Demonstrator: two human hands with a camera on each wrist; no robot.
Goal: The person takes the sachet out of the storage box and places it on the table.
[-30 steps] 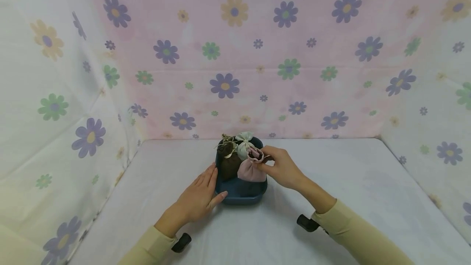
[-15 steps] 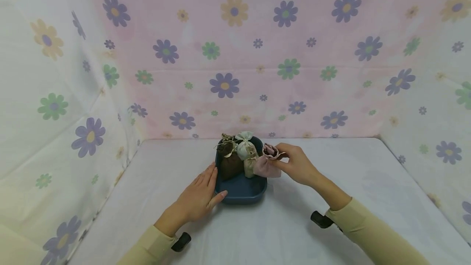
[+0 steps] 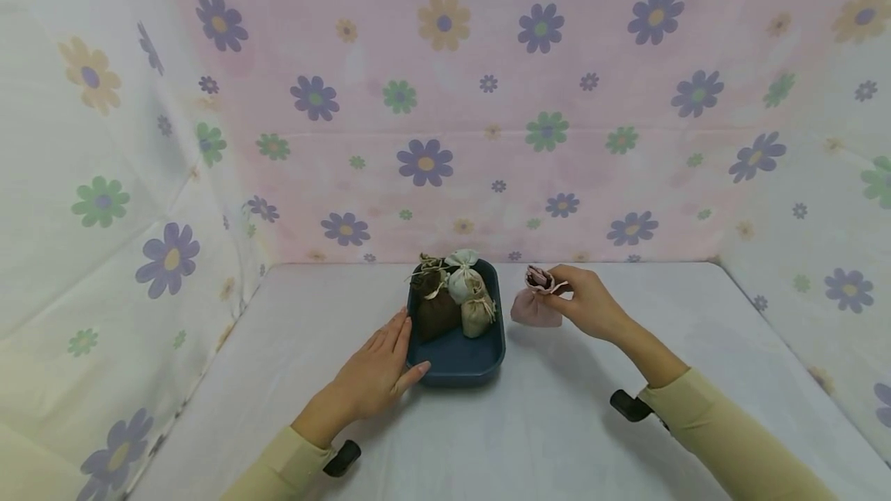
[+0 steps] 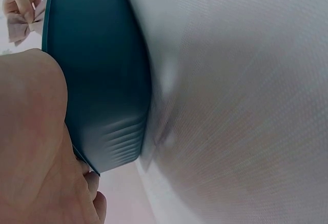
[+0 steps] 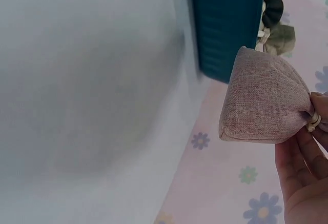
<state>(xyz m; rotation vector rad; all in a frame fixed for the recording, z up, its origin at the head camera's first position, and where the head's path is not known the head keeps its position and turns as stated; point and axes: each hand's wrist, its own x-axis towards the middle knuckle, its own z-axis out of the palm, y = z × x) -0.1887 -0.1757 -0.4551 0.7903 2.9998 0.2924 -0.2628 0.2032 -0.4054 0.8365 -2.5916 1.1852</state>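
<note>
My right hand [image 3: 590,305] pinches a pink drawstring pouch [image 3: 536,309] by its tied neck, to the right of a dark blue plastic bin [image 3: 455,362]. In the right wrist view the pouch [image 5: 264,98] hangs full and rounded, apart from the bin wall [image 5: 225,29]. My left hand [image 3: 372,369] rests against the bin's left side, fingers extended along it and thumb at the near left corner. Inside the bin are a dark brown pouch [image 3: 437,318], a pale whitish pouch [image 3: 461,284] and a beige pouch [image 3: 479,317], all tied at the neck.
The bin stands on a table covered in white cloth [image 3: 626,308]. Flower-printed curtains [image 3: 445,99] enclose the back and both sides. A black wrist device [image 3: 343,458] shows under the left sleeve, another black device [image 3: 629,405] under the right.
The right hand has carried the pink pouch out of the bin, rightward past its rim. This uncovers the beige pouch. The left hand and the bin have stayed in place.
</note>
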